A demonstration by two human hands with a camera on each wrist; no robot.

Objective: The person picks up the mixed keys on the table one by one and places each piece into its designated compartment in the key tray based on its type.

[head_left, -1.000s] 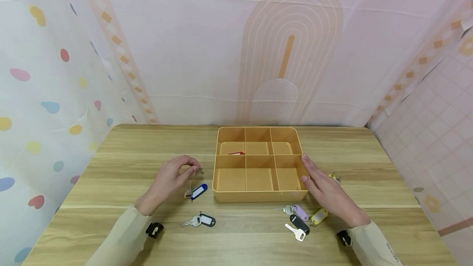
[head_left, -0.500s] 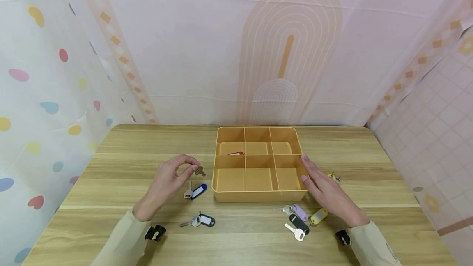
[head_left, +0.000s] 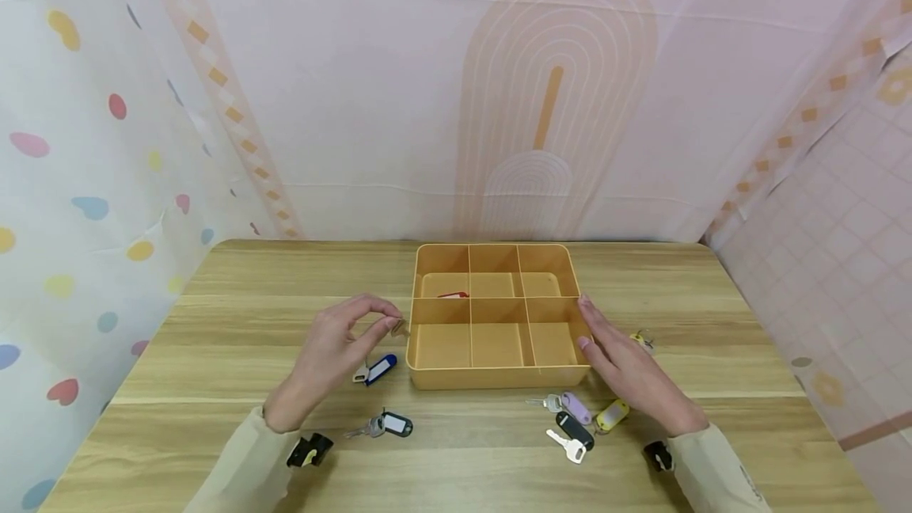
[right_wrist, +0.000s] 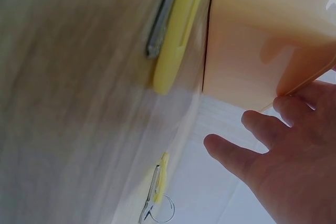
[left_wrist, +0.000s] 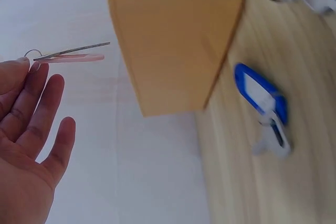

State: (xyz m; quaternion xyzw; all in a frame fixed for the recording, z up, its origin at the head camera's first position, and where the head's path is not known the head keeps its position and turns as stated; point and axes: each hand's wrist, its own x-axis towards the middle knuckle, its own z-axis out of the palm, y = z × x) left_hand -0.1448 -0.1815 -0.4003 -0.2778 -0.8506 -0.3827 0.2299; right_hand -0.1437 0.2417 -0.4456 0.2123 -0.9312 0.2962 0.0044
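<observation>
My left hand [head_left: 331, 347] is raised just left of the tan divided box [head_left: 499, 378]. Thumb and index finger pinch the ring of a key [left_wrist: 84, 48] with a pink key tag [left_wrist: 79, 59]; both stick out flat toward the box wall, and the other fingers are spread. My right hand [head_left: 630, 366] rests against the box's right side, fingers straight along the rim. A red key tag [head_left: 454, 295] shows in the back left compartment, partly hidden by a divider. Below my left hand lies a key with a blue tag [head_left: 381, 370].
A key with a black tag [head_left: 397, 423] lies at the front left. In front of the box's right corner are a purple tag [head_left: 575, 408], another black tag [head_left: 574, 430] and a yellow tag [head_left: 612, 416], with keys. Another yellow tag [head_left: 639, 338] lies beyond my right hand.
My left hand has moved right to the box's left edge, carrying the key and its tag. My right hand has stayed at the box's side.
</observation>
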